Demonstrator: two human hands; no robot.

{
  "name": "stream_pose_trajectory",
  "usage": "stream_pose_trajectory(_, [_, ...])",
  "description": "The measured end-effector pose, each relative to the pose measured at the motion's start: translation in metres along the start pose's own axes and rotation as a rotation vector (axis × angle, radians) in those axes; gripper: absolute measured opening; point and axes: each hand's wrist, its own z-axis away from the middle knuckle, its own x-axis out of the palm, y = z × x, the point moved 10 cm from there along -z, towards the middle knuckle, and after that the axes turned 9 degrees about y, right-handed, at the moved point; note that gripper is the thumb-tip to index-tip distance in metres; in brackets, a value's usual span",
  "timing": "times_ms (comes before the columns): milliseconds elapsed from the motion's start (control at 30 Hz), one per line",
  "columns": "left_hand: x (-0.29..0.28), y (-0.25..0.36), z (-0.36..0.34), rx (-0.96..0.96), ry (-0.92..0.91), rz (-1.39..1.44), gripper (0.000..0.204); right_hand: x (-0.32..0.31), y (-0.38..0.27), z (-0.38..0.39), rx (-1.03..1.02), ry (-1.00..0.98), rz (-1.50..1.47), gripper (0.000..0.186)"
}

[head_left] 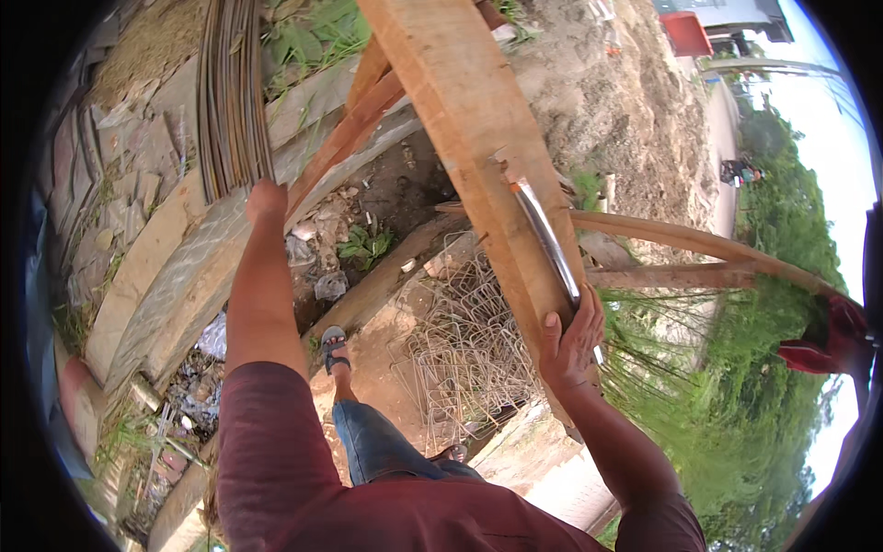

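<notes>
My left arm stretches out to the far left. My left hand [265,199] is closed at the near end of a bundle of long, thin rods [230,101]; how many it grips is hidden. A thick wooden beam [469,120] runs slantwise in front of me. On it lies a shiny metal bar [544,230], its far end beside a brownish metal piece [508,171] fixed in the wood. My right hand [572,345] rests over the bar's near end, fingers stretched out and thumb apart on the beam.
Below the beam lies a heap of bent wire frames [469,340]. Slanting wooden braces [349,129] and a long side pole [690,235] meet the beam. Boards [175,285] and rubble lie at left, with a green plant [365,244] in the trench. My sandaled foot [335,345] stands nearby.
</notes>
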Motion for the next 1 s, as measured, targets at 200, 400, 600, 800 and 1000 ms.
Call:
stream_pose_trajectory(200, [0.017, 0.003, -0.017, 0.058, 0.046, -0.122, 0.024, -0.004, 0.011, -0.003, 0.053, 0.055, 0.004, 0.066])
stream_pose_trajectory(400, [0.022, 0.017, -0.010, 0.132, 0.008, -0.178, 0.025, -0.003, 0.013, 0.000, 0.070, 0.052, -0.012, 0.065])
stream_pose_trajectory(600, [0.052, -0.009, 0.109, 0.208, -0.090, -0.085, 0.022, -0.003, 0.014, 0.003, 0.086, 0.056, -0.029, 0.065])
stream_pose_trajectory(800, [0.193, -0.143, 0.379, 0.275, -0.567, -0.106, 0.033, -0.008, 0.008, -0.002, 0.092, 0.058, -0.048, 0.066])
stream_pose_trajectory(1000, [0.219, -0.195, 0.449, -0.378, -0.463, 0.898, 0.011, -0.006, 0.017, 0.011, 0.143, 0.068, -0.079, 0.065])
